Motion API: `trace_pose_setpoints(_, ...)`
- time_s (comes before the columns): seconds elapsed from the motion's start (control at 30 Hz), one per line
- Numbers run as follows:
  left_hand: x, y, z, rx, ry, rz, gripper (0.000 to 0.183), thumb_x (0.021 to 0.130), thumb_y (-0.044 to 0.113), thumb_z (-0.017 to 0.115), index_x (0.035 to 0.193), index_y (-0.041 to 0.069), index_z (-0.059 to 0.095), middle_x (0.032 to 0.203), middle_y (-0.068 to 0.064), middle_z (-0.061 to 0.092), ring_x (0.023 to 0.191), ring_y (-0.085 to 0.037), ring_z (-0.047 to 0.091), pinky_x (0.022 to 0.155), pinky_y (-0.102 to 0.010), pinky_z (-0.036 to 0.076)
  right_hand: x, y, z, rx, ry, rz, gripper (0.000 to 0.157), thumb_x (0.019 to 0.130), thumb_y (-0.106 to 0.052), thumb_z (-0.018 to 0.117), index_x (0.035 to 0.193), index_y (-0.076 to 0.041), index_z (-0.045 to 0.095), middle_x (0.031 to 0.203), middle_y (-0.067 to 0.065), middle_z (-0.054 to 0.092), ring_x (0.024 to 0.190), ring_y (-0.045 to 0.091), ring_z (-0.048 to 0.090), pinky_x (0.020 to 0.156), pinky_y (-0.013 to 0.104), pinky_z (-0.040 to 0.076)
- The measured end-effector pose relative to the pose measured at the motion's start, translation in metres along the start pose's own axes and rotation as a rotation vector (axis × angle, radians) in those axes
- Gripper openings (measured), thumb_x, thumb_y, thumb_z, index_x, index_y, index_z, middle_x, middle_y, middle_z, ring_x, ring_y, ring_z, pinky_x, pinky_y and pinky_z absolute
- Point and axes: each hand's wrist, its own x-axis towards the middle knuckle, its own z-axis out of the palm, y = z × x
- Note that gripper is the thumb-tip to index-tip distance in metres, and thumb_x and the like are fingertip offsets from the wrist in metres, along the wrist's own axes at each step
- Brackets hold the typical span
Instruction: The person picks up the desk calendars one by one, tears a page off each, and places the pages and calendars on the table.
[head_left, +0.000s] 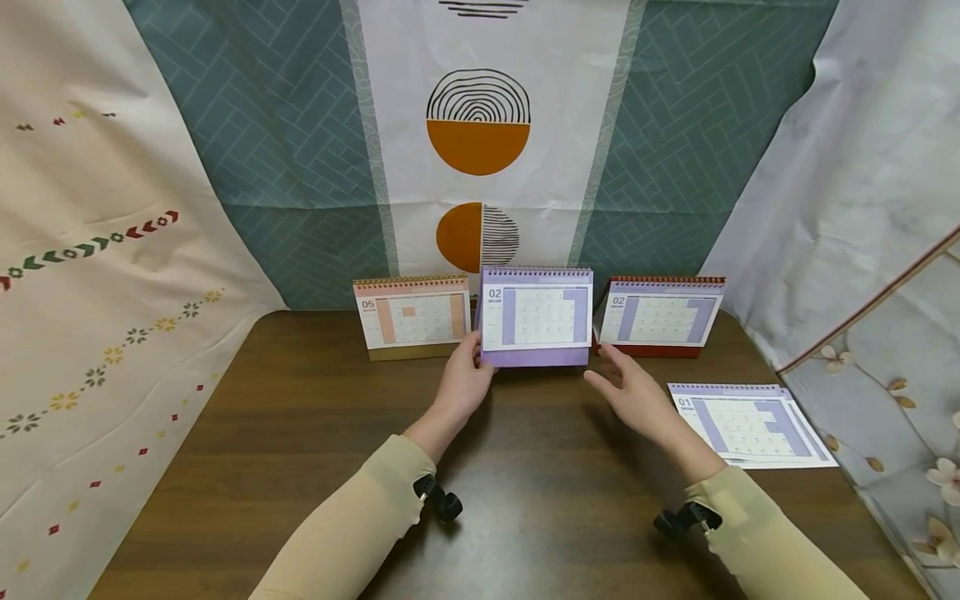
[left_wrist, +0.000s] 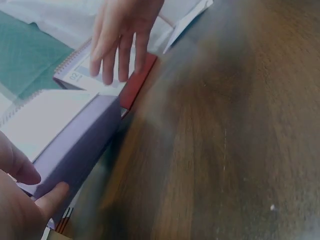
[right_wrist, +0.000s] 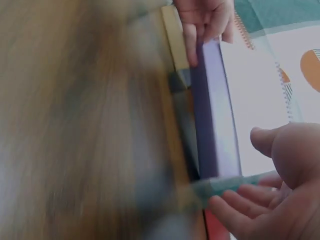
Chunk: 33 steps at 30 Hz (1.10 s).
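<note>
A purple desk calendar (head_left: 536, 357) showing month 02 stands upright in the middle of the head view. My left hand (head_left: 463, 375) pinches its lower left corner, thumb in front; in the left wrist view the fingers (left_wrist: 52, 200) grip the purple base. My right hand (head_left: 633, 392) is apart from the calendar's right edge, its fingers loosely spread and holding nothing. The right wrist view shows that hand (right_wrist: 280, 185) with thumb and fingers parted beside the calendar's end. Behind the right hand stands a red-based calendar (head_left: 660, 321), also showing 02.
To the left stands an orange-page calendar (head_left: 412, 317) marked 05 on a tan base. Loose calendar sheets (head_left: 750, 425) marked 01 lie at the right edge of the brown wooden table (head_left: 300, 467). Patterned cloths (head_left: 285, 125) hang behind and at both sides.
</note>
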Motion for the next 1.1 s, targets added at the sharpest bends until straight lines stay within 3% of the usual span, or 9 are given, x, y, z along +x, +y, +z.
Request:
trace_pose_setpoints(0.1,0.006,-0.012,0.000,0.056,-0.005,0.040,0.047,0.105,0.000,0.059,0.152,0.002,0.058,0.128,-0.015,0.071,0.113,-0.027,0.064,0.100,-0.044,0.054,0.011,-0.003,0.006,0.099,-0.007,0.058,0.081,0.114,-0.038,0.065,0.173,0.001,0.025,0.169,0.028,0.042,0.150,0.047,0.049,0.120,0.064,0.041)
trace_pose_setpoints(0.27,0.006,-0.016,0.001,0.129,0.004,0.048,0.038,0.110,0.008,0.060,0.148,0.003,0.060,0.126,-0.015,0.070,0.112,-0.027,0.062,0.102,-0.047,0.052,0.022,-0.004,0.013,0.264,-0.010,0.132,0.076,0.115,-0.035,0.062,0.173,0.000,0.027,0.167,0.029,0.044,0.147,0.045,0.052,0.119,0.059,0.044)
trace_pose_setpoints(0.33,0.001,-0.007,0.001,0.167,0.001,0.022,0.037,0.111,0.007,0.060,0.148,0.001,0.059,0.133,-0.018,0.069,0.118,-0.030,0.063,0.106,-0.052,0.051,0.023,-0.005,0.015,0.254,-0.004,0.141,0.072,0.115,-0.032,0.061,0.171,0.001,0.031,0.165,0.030,0.047,0.146,0.046,0.053,0.119,0.059,0.044)
trace_pose_setpoints(0.5,0.007,-0.012,0.002,0.248,-0.048,0.066,0.047,0.111,0.010,0.062,0.155,-0.002,0.054,0.150,-0.023,0.061,0.143,-0.037,0.056,0.119,-0.055,0.044,0.018,-0.008,0.018,0.149,0.007,0.138,0.068,0.114,-0.030,0.063,0.168,0.003,0.038,0.161,0.031,0.052,0.148,0.047,0.051,0.119,0.061,0.043)
trace_pose_setpoints(0.63,0.024,-0.044,0.007,0.358,-0.071,0.155,0.053,0.108,0.017,0.065,0.156,-0.001,0.052,0.146,-0.027,0.060,0.141,-0.041,0.055,0.116,-0.057,0.045,0.019,-0.007,0.017,0.155,0.025,0.132,0.067,0.114,-0.027,0.063,0.167,0.005,0.037,0.161,0.034,0.050,0.148,0.048,0.050,0.120,0.061,0.042)
trace_pose_setpoints(0.7,0.029,-0.055,0.010,0.383,-0.051,0.158,0.055,0.105,0.019,0.066,0.156,0.000,0.054,0.143,-0.028,0.058,0.137,-0.042,0.055,0.114,-0.058,0.045,0.019,-0.006,0.017,0.161,0.029,0.133,0.067,0.114,-0.025,0.063,0.166,0.007,0.036,0.161,0.034,0.049,0.149,0.048,0.049,0.120,0.061,0.042)
trace_pose_setpoints(0.8,0.020,-0.036,0.011,0.384,-0.045,0.079,0.059,0.105,0.016,0.065,0.160,-0.001,0.050,0.146,-0.031,0.052,0.138,-0.045,0.052,0.117,-0.059,0.043,0.020,-0.005,0.017,0.158,0.022,0.133,0.068,0.114,-0.025,0.063,0.167,0.008,0.035,0.163,0.035,0.045,0.149,0.048,0.049,0.121,0.061,0.040)
trace_pose_setpoints(0.93,0.007,-0.004,0.010,0.299,-0.052,-0.030,0.059,0.108,0.007,0.059,0.165,0.000,0.044,0.151,-0.033,0.041,0.140,-0.045,0.051,0.120,-0.056,0.042,0.021,-0.003,0.018,0.146,0.022,0.121,0.066,0.113,-0.021,0.063,0.165,0.009,0.037,0.163,0.035,0.041,0.147,0.049,0.049,0.122,0.062,0.039)
trace_pose_setpoints(1.1,0.006,-0.002,0.011,0.220,-0.030,-0.070,0.063,0.106,0.003,0.055,0.168,0.002,0.040,0.154,-0.034,0.038,0.142,-0.045,0.049,0.123,-0.056,0.039,0.021,-0.002,0.022,0.141,0.022,0.108,0.061,0.112,-0.017,0.064,0.164,0.009,0.041,0.159,0.036,0.044,0.144,0.048,0.051,0.119,0.062,0.041)
